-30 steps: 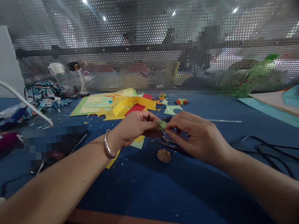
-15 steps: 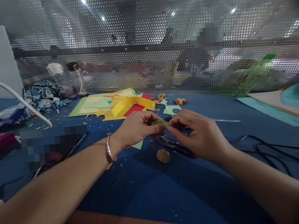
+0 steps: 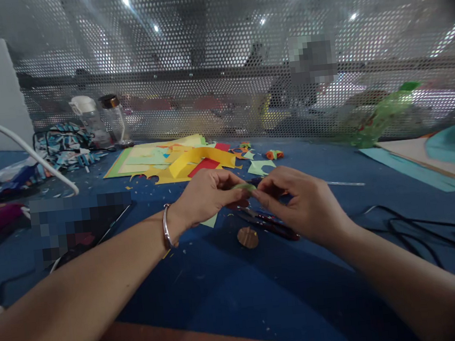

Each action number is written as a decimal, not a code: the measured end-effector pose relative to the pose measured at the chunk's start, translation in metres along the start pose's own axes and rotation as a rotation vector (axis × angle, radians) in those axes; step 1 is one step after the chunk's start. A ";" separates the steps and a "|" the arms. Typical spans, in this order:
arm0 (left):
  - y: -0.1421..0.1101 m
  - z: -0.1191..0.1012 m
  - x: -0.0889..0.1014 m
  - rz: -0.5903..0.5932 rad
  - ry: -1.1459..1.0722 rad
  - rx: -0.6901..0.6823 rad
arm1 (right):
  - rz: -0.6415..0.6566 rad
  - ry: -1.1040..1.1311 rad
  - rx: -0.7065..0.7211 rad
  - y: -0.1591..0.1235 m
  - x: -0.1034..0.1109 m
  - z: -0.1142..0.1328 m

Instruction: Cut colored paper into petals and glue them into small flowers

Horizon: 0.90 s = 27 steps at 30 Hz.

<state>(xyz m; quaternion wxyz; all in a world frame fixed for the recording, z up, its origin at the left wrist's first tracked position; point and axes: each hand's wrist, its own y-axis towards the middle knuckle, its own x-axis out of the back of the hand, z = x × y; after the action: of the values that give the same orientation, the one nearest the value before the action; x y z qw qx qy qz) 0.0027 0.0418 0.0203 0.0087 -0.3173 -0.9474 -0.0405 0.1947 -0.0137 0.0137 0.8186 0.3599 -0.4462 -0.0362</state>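
Between my two hands is a small piece of green paper (image 3: pixel 247 188), mostly covered by fingers. My left hand (image 3: pixel 209 191), with a silver bangle at the wrist, pinches it from the left. Thumb and fingertips of my right hand (image 3: pixel 300 198) are closed on its right end. Under the hands lies a pair of scissors (image 3: pixel 271 225) with dark red handles, blades pointing up and left. A round brown disc (image 3: pixel 248 237) rests just in front of the scissors. A pale green paper scrap (image 3: pixel 210 221) shows below my left hand.
Cut coloured paper (image 3: pixel 162 158) is piled behind my hands, near a small orange and green paper roll (image 3: pixel 274 154). Two bottles (image 3: pixel 115 119) stand at the back left. Black cables (image 3: pixel 414 227) and a green bottle (image 3: pixel 385 115) are on the right. A perforated metal screen (image 3: pixel 208 49) closes the back.
The green paper between my fingertips has tilted and shows a thinner strip. Both hands stay in nearly the same place.
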 end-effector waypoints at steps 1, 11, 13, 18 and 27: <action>0.000 0.000 0.000 0.002 0.005 0.001 | 0.000 0.000 -0.008 0.000 0.000 0.000; 0.000 -0.002 -0.001 0.026 -0.014 -0.053 | 0.028 0.051 -0.081 0.001 0.001 -0.002; 0.000 -0.002 -0.001 0.033 -0.014 -0.055 | 0.048 0.080 -0.091 0.001 0.002 -0.001; -0.001 -0.002 0.001 0.062 0.115 -0.125 | 0.106 0.105 -0.122 0.001 0.003 -0.001; -0.009 0.004 -0.008 -0.012 0.282 -0.298 | 0.110 0.171 -0.178 0.003 0.001 0.000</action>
<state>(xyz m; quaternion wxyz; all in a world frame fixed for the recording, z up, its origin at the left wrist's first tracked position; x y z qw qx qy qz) 0.0037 0.0306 0.0151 0.0942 -0.3004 -0.9223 -0.2242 0.1948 -0.0119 0.0165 0.8830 0.2626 -0.3890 0.0000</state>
